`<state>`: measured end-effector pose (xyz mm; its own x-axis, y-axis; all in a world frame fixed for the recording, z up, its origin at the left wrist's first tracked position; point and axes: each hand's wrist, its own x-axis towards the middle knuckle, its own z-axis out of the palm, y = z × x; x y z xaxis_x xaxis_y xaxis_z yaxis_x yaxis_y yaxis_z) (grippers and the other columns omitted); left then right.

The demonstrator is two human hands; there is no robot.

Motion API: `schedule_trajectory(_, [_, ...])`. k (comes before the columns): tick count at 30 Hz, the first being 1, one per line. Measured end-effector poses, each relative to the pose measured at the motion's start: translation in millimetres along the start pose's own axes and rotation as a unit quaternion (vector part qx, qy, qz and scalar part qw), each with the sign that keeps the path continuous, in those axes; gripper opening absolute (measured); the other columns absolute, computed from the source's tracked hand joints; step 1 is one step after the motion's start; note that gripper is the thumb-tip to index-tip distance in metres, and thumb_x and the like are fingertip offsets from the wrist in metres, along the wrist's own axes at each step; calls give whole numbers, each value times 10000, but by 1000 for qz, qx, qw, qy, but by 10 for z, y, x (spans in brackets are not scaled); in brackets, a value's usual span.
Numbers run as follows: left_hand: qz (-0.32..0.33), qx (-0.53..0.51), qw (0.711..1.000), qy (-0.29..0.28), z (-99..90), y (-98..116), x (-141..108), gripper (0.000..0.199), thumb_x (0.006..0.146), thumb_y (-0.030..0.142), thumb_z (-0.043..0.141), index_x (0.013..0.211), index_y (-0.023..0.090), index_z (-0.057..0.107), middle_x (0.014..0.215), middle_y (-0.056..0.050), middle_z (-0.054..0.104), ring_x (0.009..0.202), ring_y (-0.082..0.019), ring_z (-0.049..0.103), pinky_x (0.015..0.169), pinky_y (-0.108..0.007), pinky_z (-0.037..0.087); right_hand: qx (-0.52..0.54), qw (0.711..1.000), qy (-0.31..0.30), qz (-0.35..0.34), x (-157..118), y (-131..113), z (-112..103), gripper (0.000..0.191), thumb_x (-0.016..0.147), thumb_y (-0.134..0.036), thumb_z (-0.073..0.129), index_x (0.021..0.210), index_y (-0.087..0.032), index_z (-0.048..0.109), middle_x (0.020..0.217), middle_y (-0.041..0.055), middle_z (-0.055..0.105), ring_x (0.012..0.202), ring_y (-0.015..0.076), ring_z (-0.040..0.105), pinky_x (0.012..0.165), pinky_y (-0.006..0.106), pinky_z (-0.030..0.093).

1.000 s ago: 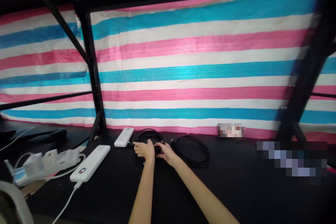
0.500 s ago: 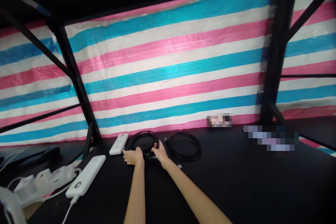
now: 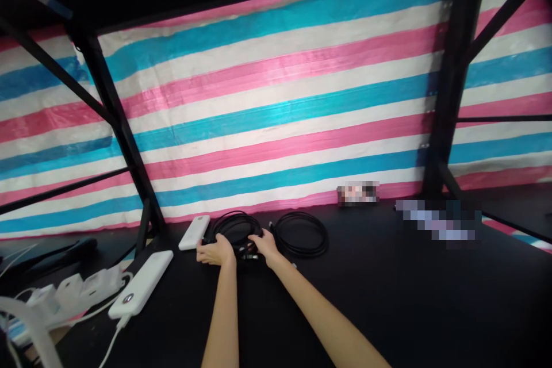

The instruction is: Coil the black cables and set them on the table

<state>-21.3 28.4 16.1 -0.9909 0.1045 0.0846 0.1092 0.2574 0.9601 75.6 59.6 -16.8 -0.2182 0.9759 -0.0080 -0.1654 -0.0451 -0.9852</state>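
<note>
A coiled black cable [image 3: 236, 218] lies on the black tabletop [image 3: 371, 299], with metal-ended plugs at its near side. My left hand [image 3: 218, 250] is closed on the coil's near left part, its fingers curled round the loops. On the coil's right side, my right hand [image 3: 265, 244] grips the loops between thumb and fingers. A second coiled black cable [image 3: 302, 254] rests flat just right of my right hand, apart from it. Left of the held coil, close to my left hand, lies a small white power bank [image 3: 194, 233].
A larger white power bank [image 3: 141, 284] with a white cable plugged in lies at the left, beside white chargers on a power strip [image 3: 77, 296]. Black metal posts [image 3: 448, 86] frame a striped sheet [image 3: 280, 115] behind. Two blurred items lie at the back right.
Both hands stay at the held coil; its loops look more bunched and its plug ends have shifted. My left hand has turned slightly and moved a little left. The camera view has shifted slightly.
</note>
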Motion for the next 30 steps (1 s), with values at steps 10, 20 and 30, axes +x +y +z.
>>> schedule_trajectory(10, [305, -243, 921, -18, -183, 289, -368, 427, 785, 224, 506, 1203, 187, 425, 1240, -142, 422, 1124, -224, 460, 855, -328, 428, 126, 970, 6, -208, -299, -819, -271, 396, 782, -481, 493, 1070, -211, 476, 443, -127, 331, 274, 71, 357, 373, 244, 473])
schedule_trajectory(20, [136, -269, 845, -441, 84, 132, -575, 357, 807, 450, 478, 1004, 157, 531, 650, -14, 644, 313, -86, 514, 331, -185, 381, 87, 993, -23, -78, -404, -973, -1129, 332, 754, -510, 549, 800, -188, 478, 547, -33, 547, 412, 129, 562, 317, 232, 475])
schedule_trajectory(30, [27, -352, 822, -446, 167, 84, -181, 341, 622, 324, 730, 908, 148, 669, 1002, -108, 673, 777, -155, 657, 651, -235, 504, 270, 961, 11, -48, -400, -1131, -1510, 146, 795, -319, 578, 772, -197, 501, 563, -66, 573, 389, 66, 528, 263, 127, 391])
